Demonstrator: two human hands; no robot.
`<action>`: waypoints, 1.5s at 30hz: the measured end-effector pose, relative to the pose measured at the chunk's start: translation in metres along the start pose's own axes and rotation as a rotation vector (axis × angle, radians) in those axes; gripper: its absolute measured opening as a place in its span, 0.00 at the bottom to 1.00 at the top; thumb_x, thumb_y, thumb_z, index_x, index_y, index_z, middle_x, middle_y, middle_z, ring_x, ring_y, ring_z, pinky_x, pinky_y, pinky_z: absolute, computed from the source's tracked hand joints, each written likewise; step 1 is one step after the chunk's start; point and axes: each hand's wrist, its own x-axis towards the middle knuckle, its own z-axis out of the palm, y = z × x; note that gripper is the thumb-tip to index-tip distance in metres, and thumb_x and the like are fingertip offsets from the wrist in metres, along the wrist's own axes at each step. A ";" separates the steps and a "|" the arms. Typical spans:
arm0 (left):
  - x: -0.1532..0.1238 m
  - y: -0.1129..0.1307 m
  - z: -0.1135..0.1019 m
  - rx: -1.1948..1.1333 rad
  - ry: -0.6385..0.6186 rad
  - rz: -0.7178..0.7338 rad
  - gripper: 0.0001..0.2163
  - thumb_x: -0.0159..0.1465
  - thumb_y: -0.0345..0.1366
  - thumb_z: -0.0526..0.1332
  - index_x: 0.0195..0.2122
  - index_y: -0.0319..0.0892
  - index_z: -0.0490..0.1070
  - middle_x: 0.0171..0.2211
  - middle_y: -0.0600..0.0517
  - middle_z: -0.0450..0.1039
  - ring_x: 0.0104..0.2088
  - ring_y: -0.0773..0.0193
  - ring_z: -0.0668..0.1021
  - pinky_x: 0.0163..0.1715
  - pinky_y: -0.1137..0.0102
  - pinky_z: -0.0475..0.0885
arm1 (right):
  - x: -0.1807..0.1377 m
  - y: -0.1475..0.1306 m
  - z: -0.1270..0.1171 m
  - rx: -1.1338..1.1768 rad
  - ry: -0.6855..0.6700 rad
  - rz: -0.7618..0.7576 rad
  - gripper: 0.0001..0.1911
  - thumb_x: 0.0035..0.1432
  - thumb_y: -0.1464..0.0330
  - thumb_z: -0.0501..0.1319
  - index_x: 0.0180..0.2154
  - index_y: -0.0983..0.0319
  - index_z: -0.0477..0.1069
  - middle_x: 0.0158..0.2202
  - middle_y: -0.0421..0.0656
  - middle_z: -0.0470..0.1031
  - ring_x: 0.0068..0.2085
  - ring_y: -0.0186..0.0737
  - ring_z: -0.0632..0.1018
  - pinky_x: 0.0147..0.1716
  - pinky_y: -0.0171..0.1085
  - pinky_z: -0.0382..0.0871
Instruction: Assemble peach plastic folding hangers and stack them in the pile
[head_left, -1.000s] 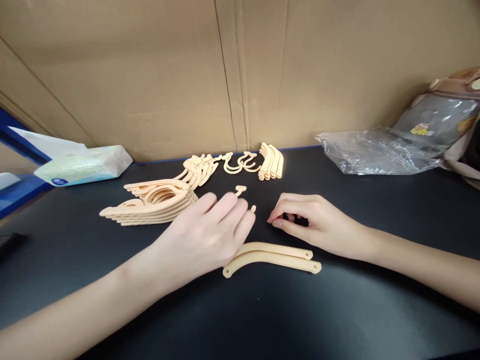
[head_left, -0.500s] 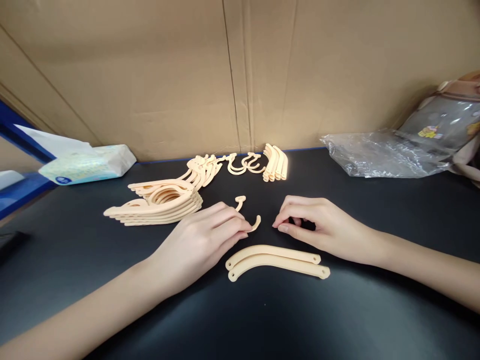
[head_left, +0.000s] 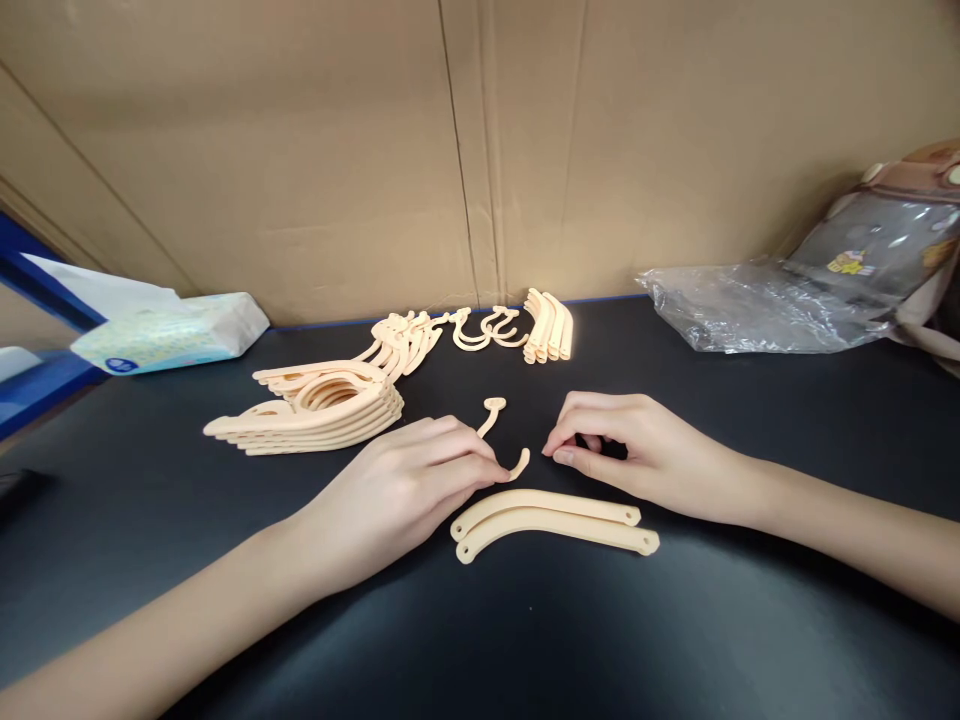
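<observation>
My left hand (head_left: 405, 485) rests on the black table (head_left: 525, 640), fingers pinched on a small peach plastic hook (head_left: 504, 440) whose ends stick out past the fingertips. My right hand (head_left: 630, 450) lies just to the right of the hook, fingers curled together with the thumb tucked under; what it holds, if anything, is hidden. Two curved peach hanger arms (head_left: 555, 522) lie side by side just in front of both hands.
A stack of peach hanger bodies (head_left: 315, 410) lies left of centre. More hooks (head_left: 487, 328) and a bundle of curved arms (head_left: 550, 326) sit by the cardboard wall (head_left: 480, 150). A tissue pack (head_left: 165, 330) is far left, a crumpled clear bag (head_left: 757, 305) far right.
My left hand went from lying flat over the hook to pinching it, and drew it toward me and to the right. The right hand stayed put.
</observation>
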 end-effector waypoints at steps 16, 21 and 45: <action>0.007 0.008 -0.024 0.342 0.041 0.010 0.11 0.70 0.33 0.51 0.42 0.43 0.74 0.41 0.50 0.77 0.38 0.62 0.76 0.37 0.66 0.69 | 0.000 0.000 0.001 -0.011 0.000 -0.009 0.08 0.65 0.68 0.56 0.39 0.61 0.74 0.35 0.41 0.72 0.30 0.31 0.71 0.30 0.32 0.65; 0.019 -0.008 -0.065 0.625 0.045 -0.251 0.17 0.70 0.42 0.46 0.42 0.41 0.73 0.38 0.46 0.77 0.38 0.53 0.76 0.36 0.61 0.69 | -0.001 0.001 0.001 0.005 -0.021 0.000 0.08 0.65 0.68 0.56 0.39 0.61 0.74 0.35 0.40 0.72 0.30 0.30 0.71 0.30 0.31 0.65; 0.067 -0.142 -0.089 0.263 -0.580 -1.048 0.24 0.47 0.55 0.60 0.33 0.38 0.76 0.35 0.40 0.76 0.38 0.49 0.77 0.28 0.69 0.66 | -0.002 -0.002 -0.003 0.009 -0.042 0.022 0.08 0.64 0.69 0.57 0.39 0.62 0.74 0.34 0.39 0.72 0.31 0.29 0.71 0.29 0.29 0.63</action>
